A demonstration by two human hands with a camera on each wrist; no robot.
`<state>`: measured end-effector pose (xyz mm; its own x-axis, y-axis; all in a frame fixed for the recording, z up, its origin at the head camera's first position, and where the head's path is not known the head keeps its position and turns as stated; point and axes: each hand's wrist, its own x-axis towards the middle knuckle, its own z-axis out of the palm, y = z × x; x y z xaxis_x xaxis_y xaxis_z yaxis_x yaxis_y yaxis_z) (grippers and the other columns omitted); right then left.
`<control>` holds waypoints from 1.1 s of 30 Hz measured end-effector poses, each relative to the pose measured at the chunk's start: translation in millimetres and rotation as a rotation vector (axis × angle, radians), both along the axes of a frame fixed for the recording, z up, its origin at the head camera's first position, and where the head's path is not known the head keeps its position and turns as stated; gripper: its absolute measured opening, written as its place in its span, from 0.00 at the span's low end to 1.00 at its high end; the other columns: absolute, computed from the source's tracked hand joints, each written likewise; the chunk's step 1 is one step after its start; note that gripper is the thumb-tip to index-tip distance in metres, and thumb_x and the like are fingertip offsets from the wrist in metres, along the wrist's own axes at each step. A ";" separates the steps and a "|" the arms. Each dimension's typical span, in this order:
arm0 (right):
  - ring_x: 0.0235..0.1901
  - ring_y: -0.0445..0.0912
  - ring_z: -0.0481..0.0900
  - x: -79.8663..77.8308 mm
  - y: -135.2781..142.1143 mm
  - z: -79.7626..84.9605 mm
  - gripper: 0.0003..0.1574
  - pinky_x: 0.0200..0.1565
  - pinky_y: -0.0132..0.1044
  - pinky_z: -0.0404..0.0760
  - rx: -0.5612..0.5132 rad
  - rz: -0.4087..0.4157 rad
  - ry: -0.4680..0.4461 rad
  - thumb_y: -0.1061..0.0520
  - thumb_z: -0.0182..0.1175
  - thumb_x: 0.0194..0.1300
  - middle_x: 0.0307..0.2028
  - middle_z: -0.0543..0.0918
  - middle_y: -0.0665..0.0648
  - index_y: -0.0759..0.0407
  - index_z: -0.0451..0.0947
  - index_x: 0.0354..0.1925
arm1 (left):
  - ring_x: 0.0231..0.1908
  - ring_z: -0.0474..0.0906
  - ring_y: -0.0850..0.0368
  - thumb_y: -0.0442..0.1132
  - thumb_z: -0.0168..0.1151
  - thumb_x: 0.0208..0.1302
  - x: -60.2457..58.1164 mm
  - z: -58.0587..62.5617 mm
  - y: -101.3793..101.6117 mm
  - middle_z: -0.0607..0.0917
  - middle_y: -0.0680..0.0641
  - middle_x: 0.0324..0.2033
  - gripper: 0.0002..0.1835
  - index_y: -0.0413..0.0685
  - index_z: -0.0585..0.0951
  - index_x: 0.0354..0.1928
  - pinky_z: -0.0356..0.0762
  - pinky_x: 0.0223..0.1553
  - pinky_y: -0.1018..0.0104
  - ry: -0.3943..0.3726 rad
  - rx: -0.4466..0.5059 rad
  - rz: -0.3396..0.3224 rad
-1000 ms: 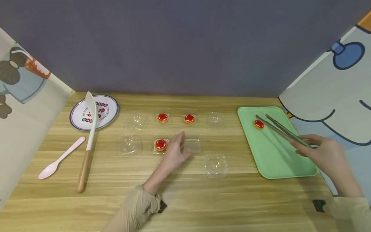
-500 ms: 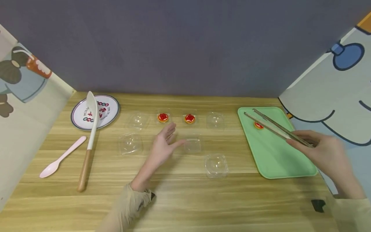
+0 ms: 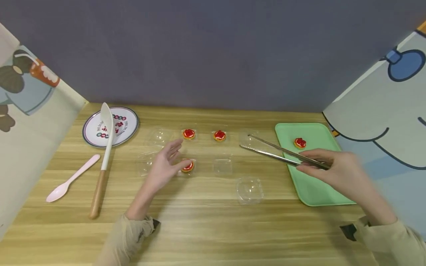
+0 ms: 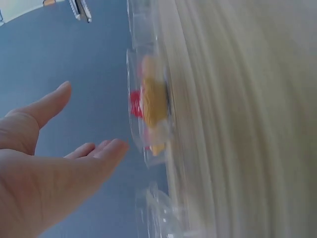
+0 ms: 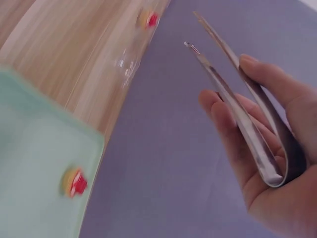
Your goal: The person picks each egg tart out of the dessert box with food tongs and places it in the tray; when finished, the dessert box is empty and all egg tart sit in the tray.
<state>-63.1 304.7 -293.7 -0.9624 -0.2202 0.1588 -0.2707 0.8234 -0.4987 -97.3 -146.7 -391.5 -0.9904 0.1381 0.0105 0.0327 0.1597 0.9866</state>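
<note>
My right hand (image 3: 332, 166) grips long metal tongs (image 5: 250, 119). Their tips are apart with nothing between them, left of the green tray (image 3: 327, 192). One small red-topped tart (image 3: 300, 143) lies on that tray. My left hand (image 3: 161, 171) hovers with fingers loosely extended, holding nothing. In the head view its thumb overlaps the front tart (image 3: 188, 168); the left wrist view shows the hand apart from the boxed tart (image 4: 154, 101). Two more tarts, a left one (image 3: 189, 134) and a right one (image 3: 219, 135), sit in clear plastic boxes behind. A tartless clear box (image 3: 222, 166) stands right of the front tart.
Clear plastic domed pieces flank the boxes, including one at the front right (image 3: 249, 190) and one at the back left (image 3: 159, 136). On the left are a patterned plate (image 3: 128, 127), a wooden-handled white spoon (image 3: 105, 155) across it, and a pink spoon (image 3: 73, 179).
My right hand has carried the tongs leftward from above the tray tart to beyond the tray's left edge. My left hand has drawn leftward and nearer me, away from the tartless box.
</note>
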 end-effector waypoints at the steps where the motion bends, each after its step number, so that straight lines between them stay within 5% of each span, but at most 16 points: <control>1: 0.34 0.29 0.84 -2.0 -5.9 -0.7 0.20 0.27 0.22 0.77 0.007 0.026 0.020 0.51 0.83 0.58 0.34 0.92 0.42 0.50 0.92 0.49 | 0.77 0.61 0.32 0.23 0.73 0.64 0.4 -0.1 -3.0 0.66 0.28 0.77 0.42 0.26 0.63 0.77 0.63 0.79 0.50 0.006 -0.020 -0.007; 7: 0.31 0.31 0.83 -11.6 -41.1 -3.3 0.17 0.32 0.22 0.78 0.016 0.180 0.044 0.53 0.82 0.59 0.35 0.90 0.38 0.49 0.93 0.48 | 0.77 0.60 0.32 0.24 0.74 0.64 2.3 -4.1 -15.7 0.64 0.29 0.78 0.45 0.27 0.61 0.79 0.60 0.79 0.46 -0.019 -0.120 -0.062; 13: 0.36 0.36 0.88 -20.5 -70.7 -5.6 0.17 0.36 0.33 0.87 -0.025 0.253 -0.099 0.51 0.78 0.65 0.40 0.92 0.42 0.53 0.92 0.51 | 0.79 0.55 0.30 0.23 0.72 0.63 4.3 -9.4 -21.4 0.58 0.29 0.80 0.48 0.26 0.57 0.80 0.57 0.80 0.44 -0.078 -0.105 -0.120; 17: 0.38 0.38 0.90 -26.3 -87.1 -11.3 0.18 0.37 0.37 0.90 -0.024 0.307 -0.098 0.53 0.79 0.63 0.41 0.93 0.47 0.54 0.92 0.51 | 0.79 0.52 0.29 0.22 0.72 0.63 6.6 -13.2 -22.9 0.54 0.28 0.81 0.50 0.27 0.53 0.81 0.54 0.80 0.43 -0.126 -0.083 -0.151; 33: 0.19 0.28 0.73 -36.6 -132.5 -30.7 0.16 0.22 0.29 0.75 0.036 0.401 -0.014 0.55 0.81 0.60 0.29 0.91 0.46 0.58 0.92 0.46 | 0.79 0.54 0.29 0.21 0.69 0.64 7.9 -21.5 -20.3 0.57 0.25 0.79 0.47 0.23 0.53 0.80 0.57 0.79 0.45 -0.127 -0.098 -0.152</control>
<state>-99.7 172.2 -324.4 -0.8011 -0.5839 0.1317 -0.5674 0.6708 -0.4775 -89.5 -166.9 -413.1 -0.9505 0.2805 -0.1338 -0.0599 0.2574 0.9645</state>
